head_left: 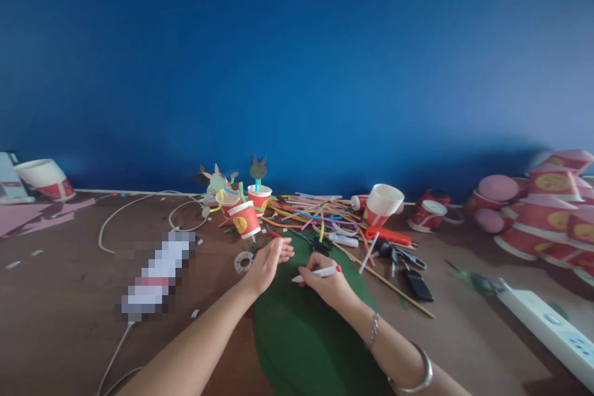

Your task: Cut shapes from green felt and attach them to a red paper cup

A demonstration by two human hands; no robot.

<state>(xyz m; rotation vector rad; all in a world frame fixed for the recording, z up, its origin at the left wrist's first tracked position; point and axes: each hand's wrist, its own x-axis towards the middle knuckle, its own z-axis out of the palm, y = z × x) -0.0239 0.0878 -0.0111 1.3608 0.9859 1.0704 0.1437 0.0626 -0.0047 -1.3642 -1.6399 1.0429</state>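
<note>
The right hand (pixel 322 281) closes around 1 white marker with red end (pixel 318 272) above 1 round green paper sheet (pixel 306 334); the left hand (pixel 268 265) lies open beside it. 3 red paper cups (pixel 244 219) stand on the brown wooden table (pixel 60 297) before a blue wall (pixel 297 62).

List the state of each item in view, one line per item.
left hand, open, fingers spread
right hand, closed around marker
white marker, held, red end outward
green sheet, lying flat
tape roll, lying flat
upright red cup, standing, paper cutout on straw
tilted red cup, leaning
white-rimmed cup, tipped over
power strip, lying on table
</note>
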